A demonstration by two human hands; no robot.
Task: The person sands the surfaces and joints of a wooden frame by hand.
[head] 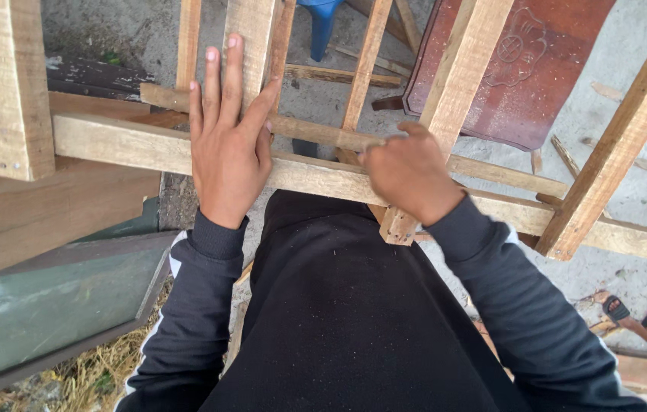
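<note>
A grey concrete floor point(628, 69) carries a frame of rough wooden slats point(316, 177), its long rail running from left to right with uprights crossing it. Directly on the floor lie a dark red carved panel point(521, 69), scattered offcuts of timber point(342, 75) and thin wood scraps point(565, 155). A blue plastic leg point(322, 23) stands at the top. Dry straw point(87, 378) lies at lower left, beside a greenish sheet point(49, 305).

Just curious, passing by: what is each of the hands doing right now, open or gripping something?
Left hand: open, fingers spread, pressed flat on the wooden frame.
Right hand: closed in a fist against a wooden slat; whether it holds anything cannot be told.
</note>
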